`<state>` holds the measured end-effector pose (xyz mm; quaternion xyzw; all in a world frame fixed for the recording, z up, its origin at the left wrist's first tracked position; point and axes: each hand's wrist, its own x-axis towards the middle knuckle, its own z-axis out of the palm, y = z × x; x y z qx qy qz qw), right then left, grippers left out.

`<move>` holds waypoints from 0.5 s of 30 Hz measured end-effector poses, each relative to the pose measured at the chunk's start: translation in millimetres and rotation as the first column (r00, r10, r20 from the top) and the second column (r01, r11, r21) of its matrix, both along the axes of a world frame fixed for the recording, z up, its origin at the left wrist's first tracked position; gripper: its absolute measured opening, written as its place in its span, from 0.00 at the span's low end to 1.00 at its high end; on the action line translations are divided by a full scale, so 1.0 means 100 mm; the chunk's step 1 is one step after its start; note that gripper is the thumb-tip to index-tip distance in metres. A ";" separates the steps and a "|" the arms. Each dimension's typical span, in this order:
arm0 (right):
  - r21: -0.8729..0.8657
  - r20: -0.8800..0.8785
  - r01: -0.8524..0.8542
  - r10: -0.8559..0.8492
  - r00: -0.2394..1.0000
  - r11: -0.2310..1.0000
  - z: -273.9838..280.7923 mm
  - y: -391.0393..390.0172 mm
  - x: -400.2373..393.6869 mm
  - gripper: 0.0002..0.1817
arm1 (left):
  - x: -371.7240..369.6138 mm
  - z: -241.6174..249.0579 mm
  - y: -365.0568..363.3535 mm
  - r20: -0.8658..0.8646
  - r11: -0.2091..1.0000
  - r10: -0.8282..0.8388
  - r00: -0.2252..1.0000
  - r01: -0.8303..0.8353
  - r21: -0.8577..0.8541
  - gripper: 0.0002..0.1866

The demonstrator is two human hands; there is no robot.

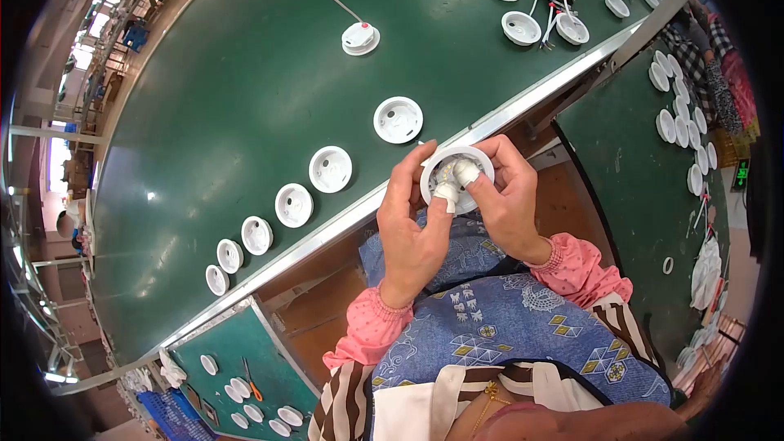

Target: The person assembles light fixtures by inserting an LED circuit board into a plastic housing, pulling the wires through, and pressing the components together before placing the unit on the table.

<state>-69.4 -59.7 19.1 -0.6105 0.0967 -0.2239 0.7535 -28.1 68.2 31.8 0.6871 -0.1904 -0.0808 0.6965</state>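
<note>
Both hands hold one round white housing point(456, 150) above the metal edge of the green table. My left hand point(412, 233) grips its left side, with a white-wrapped thumb pressed inside the rim. My right hand point(508, 200) grips the right side, its wrapped thumb also inside the housing. Small yellowish parts show between the thumbs; their detail is too small to tell. Just beyond the hands, an open white housing point(398, 120) lies on the table, and another housing point(331, 169) heads a row of several running toward the lower left.
A capped white unit point(360, 37) with a wire lies on the green table point(245, 57). More wired units point(521, 28) are at the upper right. A side table point(621, 131) carries several white discs. At the lower left are orange-handled scissors point(256, 390). Another person's sleeve point(722, 90) shows at right.
</note>
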 end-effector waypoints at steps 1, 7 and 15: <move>0.009 0.007 0.009 -0.009 1.000 1.000 -0.01 0.01 0.00 0.07 | -0.01 -0.04 0.00 0.026 1.000 0.011 1.000 -0.011 -0.021 0.23; -0.198 -0.032 -0.152 0.148 0.988 0.968 0.16 -0.08 0.05 0.09 | 0.10 -0.13 0.09 0.243 0.991 0.045 0.969 -0.074 0.111 0.21; -0.245 -0.036 -0.150 0.146 0.989 0.958 0.12 -0.05 0.11 0.10 | 0.11 -0.06 0.07 0.311 0.975 0.105 0.945 -0.159 0.154 0.19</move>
